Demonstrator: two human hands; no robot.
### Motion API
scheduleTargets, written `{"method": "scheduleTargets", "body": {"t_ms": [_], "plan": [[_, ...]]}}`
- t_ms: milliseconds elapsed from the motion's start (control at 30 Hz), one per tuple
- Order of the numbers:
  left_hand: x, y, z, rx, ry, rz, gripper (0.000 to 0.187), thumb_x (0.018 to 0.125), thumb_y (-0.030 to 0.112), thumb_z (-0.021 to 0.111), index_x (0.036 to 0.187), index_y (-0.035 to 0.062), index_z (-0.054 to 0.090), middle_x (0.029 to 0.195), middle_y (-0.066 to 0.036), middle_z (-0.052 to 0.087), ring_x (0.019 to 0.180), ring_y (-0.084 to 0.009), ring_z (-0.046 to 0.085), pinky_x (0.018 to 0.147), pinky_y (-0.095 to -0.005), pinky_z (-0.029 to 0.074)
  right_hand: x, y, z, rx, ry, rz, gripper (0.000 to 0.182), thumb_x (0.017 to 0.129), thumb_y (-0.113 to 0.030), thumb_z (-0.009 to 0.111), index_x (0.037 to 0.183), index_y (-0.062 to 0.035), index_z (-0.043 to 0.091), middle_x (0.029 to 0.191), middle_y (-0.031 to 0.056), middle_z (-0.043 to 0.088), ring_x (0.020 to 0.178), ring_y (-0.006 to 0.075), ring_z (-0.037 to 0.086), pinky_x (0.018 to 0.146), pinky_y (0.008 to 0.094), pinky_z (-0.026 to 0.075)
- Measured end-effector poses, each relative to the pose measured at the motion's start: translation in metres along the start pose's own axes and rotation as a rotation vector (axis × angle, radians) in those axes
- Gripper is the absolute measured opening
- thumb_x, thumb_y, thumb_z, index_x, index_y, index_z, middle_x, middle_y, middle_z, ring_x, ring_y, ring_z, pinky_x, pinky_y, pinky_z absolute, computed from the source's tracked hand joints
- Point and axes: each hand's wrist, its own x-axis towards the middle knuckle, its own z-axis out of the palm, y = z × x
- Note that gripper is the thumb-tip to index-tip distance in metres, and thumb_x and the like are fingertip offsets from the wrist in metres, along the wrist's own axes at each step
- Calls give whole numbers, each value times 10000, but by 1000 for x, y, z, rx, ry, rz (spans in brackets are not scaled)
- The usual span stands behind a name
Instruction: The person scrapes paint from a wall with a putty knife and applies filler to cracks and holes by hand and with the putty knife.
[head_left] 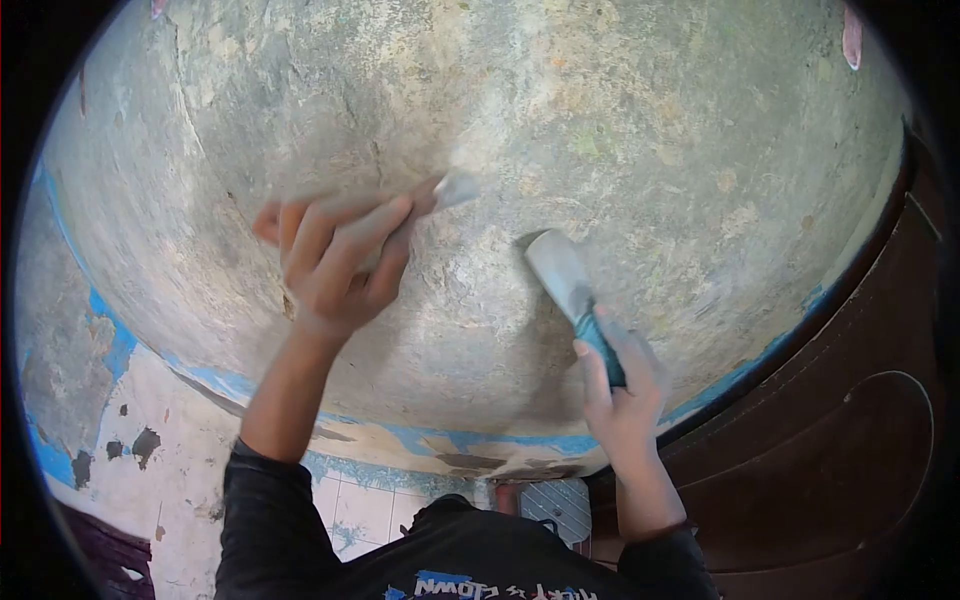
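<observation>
My right hand [628, 388] grips a scraper [560, 270] by its teal handle, with the broad metal blade pointing up and left against or very near the worn wall [640, 160]. Up and to the left is my left hand [340, 250], blurred by motion. Its thumb and forefinger pinch a small pale flat piece [457, 188], perhaps a flake, too blurred to name; the other fingers are curled loosely. The wall is patchy grey and cream, with rough spots around both hands.
Blue paint remnants [500, 441] run along the wall's lower edge. A brown panel [830, 450] with stitch-like lines stands at the right. Below lies a tiled floor [365, 510] with blue flakes, beside a grey ribbed object [555, 510]. Peeling white surface [180, 480] shows at lower left.
</observation>
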Motion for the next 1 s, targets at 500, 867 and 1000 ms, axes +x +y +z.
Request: {"method": "scheduleTargets", "body": {"t_ms": [500, 867, 1000], "plan": [[-120, 18, -4, 73, 90, -465, 249, 821, 24, 725, 1057, 67, 662, 1022, -66, 670, 959, -257, 550, 865, -407, 431, 5, -27, 23, -54, -129, -7, 398, 844, -75, 751, 1235, -26, 703, 727, 112, 581, 545, 236, 587, 484, 344, 449], [-139, 6, 3, 14, 115, -381, 169, 896, 94, 707, 1042, 116, 626, 1013, -45, 651, 962, -243, 501, 873, -404, 375, 16, -31, 33, -277, -3, -121, 413, 849, -79, 751, 1253, -20, 691, 728, 105, 569, 550, 244, 565, 489, 341, 443], [-141, 5, 0, -13, 96, -375, 168, 901, 88, 696, 1050, 126, 627, 1014, -43, 644, 953, -244, 489, 878, -397, 365, 33, -38, 32, -305, -53, -178, 454, 819, -85, 774, 1262, -30, 692, 731, 89, 560, 558, 232, 553, 498, 341, 446]]}}
